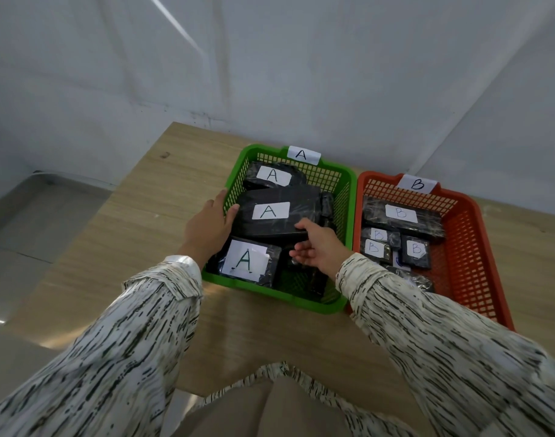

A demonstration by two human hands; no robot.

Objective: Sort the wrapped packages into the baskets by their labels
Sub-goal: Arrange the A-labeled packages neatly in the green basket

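Observation:
A green basket [348, 178] tagged A holds black wrapped packages with white A labels. The large middle A package [279, 212] lies across the others. My left hand [208, 227] holds its left end, thumb on top. My right hand [317, 249] grips its near right edge, thumb on top and fingers underneath. Another A package [271, 175] lies at the back and one [248, 261] at the front left. To the right, the orange basket [478, 247] tagged B holds several B-labelled packages [402, 216].
Both baskets stand side by side on a wooden table [137, 234] against a white wall. Bare tabletop lies left of the green basket and in front of both. The table's left edge drops to a tiled floor.

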